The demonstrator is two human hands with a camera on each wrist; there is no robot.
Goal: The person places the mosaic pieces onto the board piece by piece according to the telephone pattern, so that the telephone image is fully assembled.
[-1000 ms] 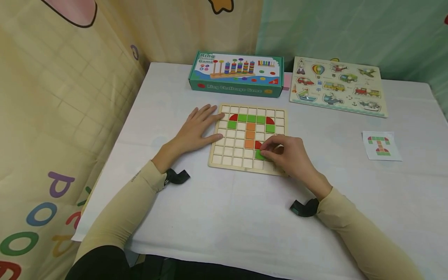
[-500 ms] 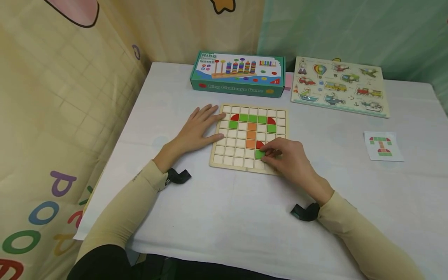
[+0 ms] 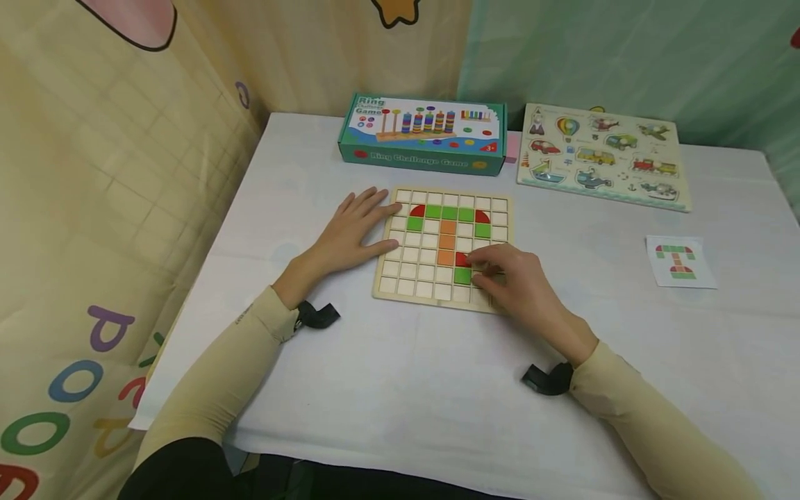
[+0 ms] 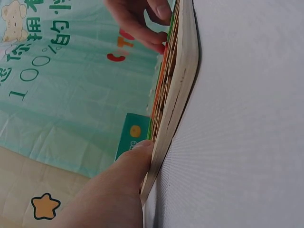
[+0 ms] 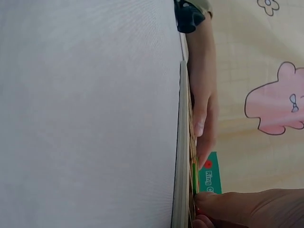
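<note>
A square wooden grid board [image 3: 406, 286] lies on the white cloth. Green squares [image 3: 450, 212], an orange column [image 3: 446, 241] and red rounded tiles [image 3: 482, 217] form a pattern in its cells. My left hand [image 3: 347, 232] rests at the board's left edge, fingers spread and thumb on the rim. At the lower right of the pattern my right hand [image 3: 515, 274] bends over the board. Its index fingertip is at a red tile [image 3: 462, 260], its thumb at the right edge of a green tile [image 3: 462, 276]. Thumb and index stand apart; the other fingers are tucked behind.
A green Ring Challenge Game box [image 3: 421, 157] lies behind the board. Right of it is a vehicle picture puzzle [image 3: 615, 156]. A small white pattern card [image 3: 680, 262] with a similar red, green and orange figure lies at the right. Curtains [image 3: 581, 48] hang behind the table.
The right thumb and index finger have drawn slightly right, uncovering more of the green tile and the red tile. The left hand keeps its place on the board's edge.
</note>
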